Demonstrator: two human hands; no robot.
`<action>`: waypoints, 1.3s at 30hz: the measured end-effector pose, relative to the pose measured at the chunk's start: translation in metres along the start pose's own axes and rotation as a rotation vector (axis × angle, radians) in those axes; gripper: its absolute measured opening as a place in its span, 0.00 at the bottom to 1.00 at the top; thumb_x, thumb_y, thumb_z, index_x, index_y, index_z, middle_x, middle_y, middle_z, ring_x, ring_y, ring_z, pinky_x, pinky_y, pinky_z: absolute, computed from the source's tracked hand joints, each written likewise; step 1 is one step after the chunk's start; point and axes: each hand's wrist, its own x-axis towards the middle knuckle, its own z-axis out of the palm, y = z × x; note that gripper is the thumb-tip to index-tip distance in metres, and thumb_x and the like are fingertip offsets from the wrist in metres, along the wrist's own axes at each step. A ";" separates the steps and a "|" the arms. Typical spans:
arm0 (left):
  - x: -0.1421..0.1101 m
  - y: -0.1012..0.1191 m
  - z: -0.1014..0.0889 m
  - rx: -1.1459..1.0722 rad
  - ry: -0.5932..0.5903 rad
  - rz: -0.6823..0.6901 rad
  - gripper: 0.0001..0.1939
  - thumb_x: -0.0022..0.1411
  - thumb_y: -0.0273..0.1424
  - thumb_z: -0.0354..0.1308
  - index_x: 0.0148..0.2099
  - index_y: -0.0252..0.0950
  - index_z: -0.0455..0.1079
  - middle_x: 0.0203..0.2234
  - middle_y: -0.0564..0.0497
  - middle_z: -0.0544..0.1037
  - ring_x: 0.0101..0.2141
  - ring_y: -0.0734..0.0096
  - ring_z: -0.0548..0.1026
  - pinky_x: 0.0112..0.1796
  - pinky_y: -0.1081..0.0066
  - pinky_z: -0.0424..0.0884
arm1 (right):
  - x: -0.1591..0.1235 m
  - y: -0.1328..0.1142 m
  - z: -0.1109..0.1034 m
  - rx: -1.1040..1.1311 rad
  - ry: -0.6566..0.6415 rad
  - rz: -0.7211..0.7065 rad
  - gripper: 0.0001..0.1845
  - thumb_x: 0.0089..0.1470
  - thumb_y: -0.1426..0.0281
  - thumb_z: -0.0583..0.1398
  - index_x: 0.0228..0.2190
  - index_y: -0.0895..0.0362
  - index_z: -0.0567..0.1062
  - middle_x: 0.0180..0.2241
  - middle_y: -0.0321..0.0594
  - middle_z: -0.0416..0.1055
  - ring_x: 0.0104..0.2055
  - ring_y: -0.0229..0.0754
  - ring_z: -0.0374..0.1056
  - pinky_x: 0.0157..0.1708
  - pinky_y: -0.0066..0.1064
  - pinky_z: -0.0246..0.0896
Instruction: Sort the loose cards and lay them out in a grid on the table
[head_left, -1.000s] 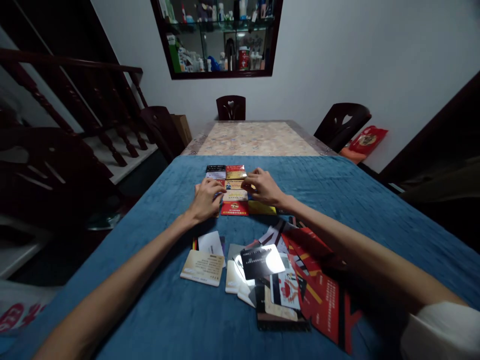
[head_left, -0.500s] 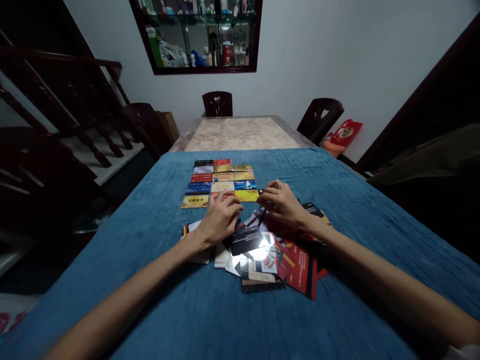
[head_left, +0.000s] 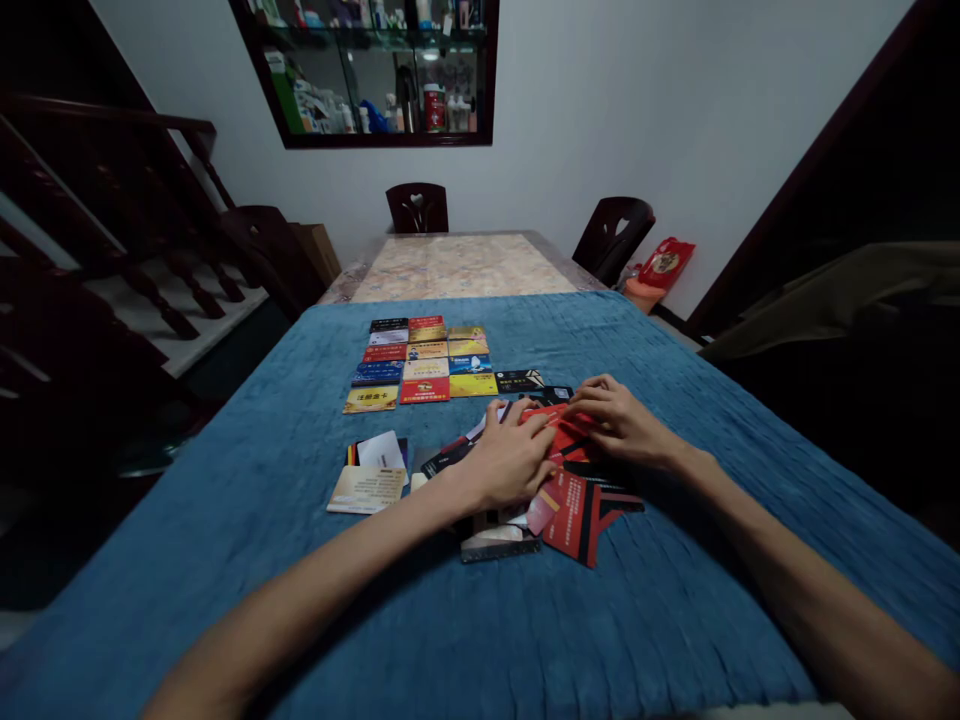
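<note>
My left hand (head_left: 511, 458) lies over a loose pile of cards, its fingers spread and touching the cards beneath. To its right, my right hand (head_left: 622, 422) rests with stretched fingers on a red card (head_left: 561, 420) at the pile's top; its thumb is hidden. A red card with a black stripe (head_left: 576, 520) sticks out of the pile's near side. Beyond the hands, several cards lie face up in rows, among them a gold card (head_left: 370, 399), a yellow card (head_left: 474, 385) and a black card (head_left: 519, 380) at the right end of the nearest row.
A beige card (head_left: 366, 489) and a white card (head_left: 382, 452) lie left of the pile. The blue cloth (head_left: 247, 520) covers the near part of the table, with a patterned tabletop (head_left: 457, 265) behind. Dark chairs (head_left: 613, 238) stand around it.
A black card now lies at the right end of the nearest row. Both hands have moved right relative to the rows, and my left hand has flattened onto the pile. The view has shifted slightly.
</note>
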 end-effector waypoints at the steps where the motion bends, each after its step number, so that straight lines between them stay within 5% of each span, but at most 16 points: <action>1: 0.003 0.002 0.003 0.004 -0.013 0.012 0.16 0.69 0.34 0.49 0.55 0.38 0.67 0.56 0.38 0.71 0.61 0.43 0.59 0.55 0.36 0.56 | -0.003 0.002 -0.003 -0.005 -0.014 -0.001 0.13 0.59 0.70 0.56 0.38 0.49 0.81 0.38 0.47 0.77 0.46 0.51 0.64 0.47 0.47 0.62; 9: 0.006 0.002 0.000 0.102 -0.099 0.034 0.18 0.66 0.26 0.49 0.56 0.37 0.66 0.56 0.40 0.71 0.60 0.46 0.60 0.55 0.40 0.57 | -0.015 0.006 -0.012 -0.041 -0.139 0.006 0.19 0.48 0.74 0.60 0.43 0.52 0.80 0.45 0.46 0.75 0.50 0.53 0.62 0.49 0.50 0.62; 26: 0.008 -0.002 -0.001 -0.011 -0.040 -0.063 0.10 0.66 0.35 0.57 0.45 0.34 0.71 0.48 0.43 0.76 0.53 0.54 0.67 0.51 0.50 0.61 | -0.011 -0.008 -0.004 0.011 -0.120 -0.044 0.20 0.55 0.72 0.61 0.50 0.53 0.76 0.50 0.48 0.72 0.51 0.52 0.61 0.52 0.52 0.63; 39: 0.006 -0.006 0.000 0.068 0.064 0.068 0.13 0.69 0.32 0.50 0.43 0.33 0.74 0.41 0.42 0.80 0.45 0.59 0.72 0.51 0.53 0.60 | -0.012 0.000 -0.003 0.044 -0.064 -0.129 0.14 0.60 0.69 0.59 0.47 0.53 0.78 0.45 0.46 0.77 0.51 0.51 0.64 0.49 0.48 0.65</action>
